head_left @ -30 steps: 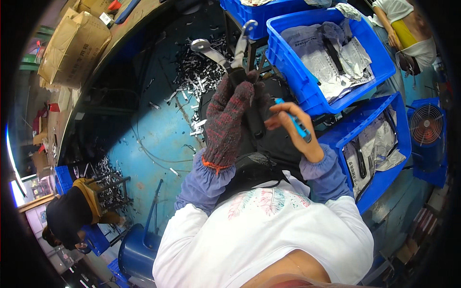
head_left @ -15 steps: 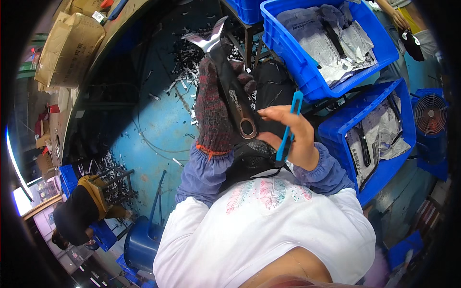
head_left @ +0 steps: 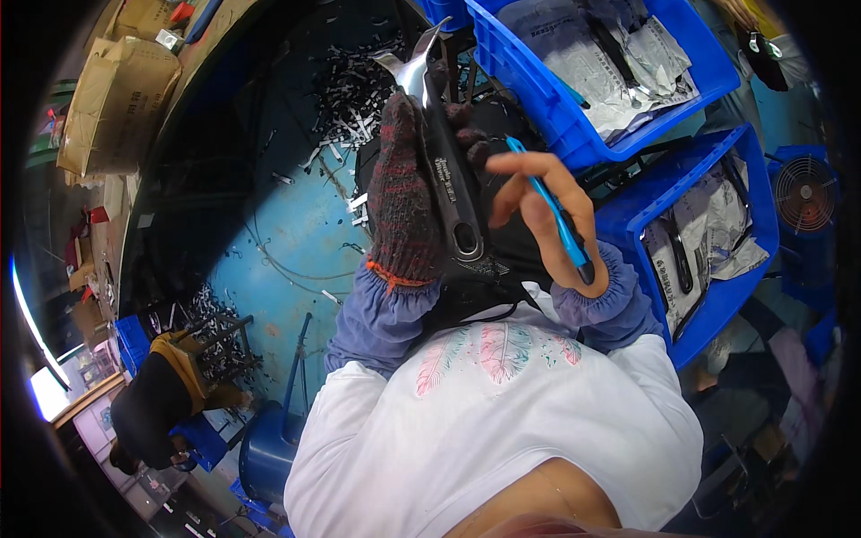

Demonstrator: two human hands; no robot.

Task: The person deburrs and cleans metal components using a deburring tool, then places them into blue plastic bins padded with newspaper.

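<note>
My left hand, in a dark knitted glove with red flecks and an orange cuff edge, grips a black-handled tool. The tool's shiny forked metal head points away from me, and its handle ends near me in a metal-lined hole. I cannot tell its exact kind. Bare, my right hand is just right of the handle, apart from it. A slim blue tool with a black end lies across its palm and fingers, tilted. The index finger and thumb are bent toward the black handle.
Two blue crates on the right hold similar black-handled tools on paper. Strip scraps litter the blue floor. A fan stands far right, a cardboard box far left. A seated person is lower left; another person's hand shows upper right.
My right hand has drawn back from the handle's end, and the blue tool in it has swung to lean the other way. The black-handled tool has turned slightly in my left hand.
</note>
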